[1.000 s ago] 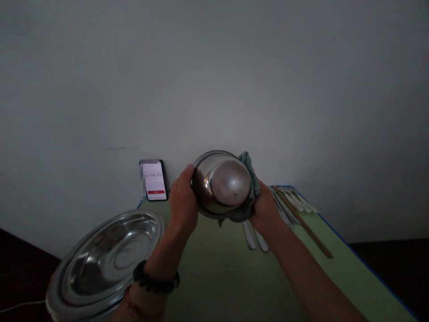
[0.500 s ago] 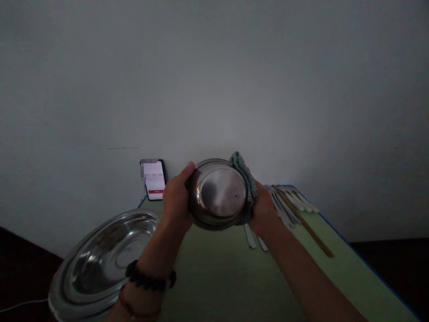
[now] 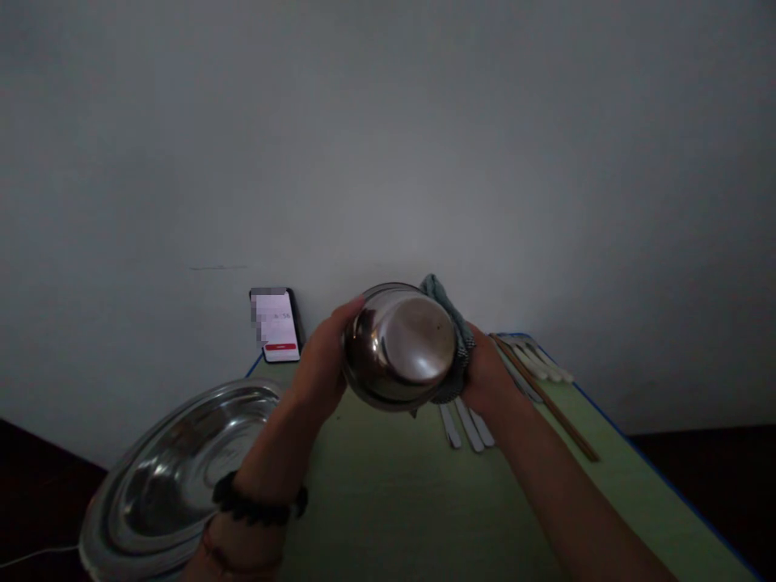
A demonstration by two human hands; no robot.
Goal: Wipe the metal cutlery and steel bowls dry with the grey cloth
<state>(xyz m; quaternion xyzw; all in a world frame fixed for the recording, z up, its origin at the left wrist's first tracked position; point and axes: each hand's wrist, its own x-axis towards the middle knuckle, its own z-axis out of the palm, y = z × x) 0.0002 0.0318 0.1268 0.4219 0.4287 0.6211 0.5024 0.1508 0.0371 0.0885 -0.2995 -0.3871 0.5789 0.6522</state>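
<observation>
A shiny stainless steel bowl (image 3: 388,347) is held up above the table, tilted so that its round base faces me. My left hand (image 3: 327,356) is closed on the bowl's left rim, thumb along the upper edge. On the opposite side my right hand (image 3: 485,368) presses a grey-green cloth (image 3: 445,303) with a checked edge against the bowl. The inside of the bowl and most of the right fingers are hidden.
Two nested large steel basins (image 3: 175,477) stand at the left of the green table (image 3: 388,501). A lit phone (image 3: 277,327) leans against the wall. Knives (image 3: 466,424), chopsticks (image 3: 554,408) and white-handled cutlery (image 3: 539,360) lie on the right.
The bowl has turned, so its base now points more to the right. Both hands keep hold of it, and more of the knife handles shows below.
</observation>
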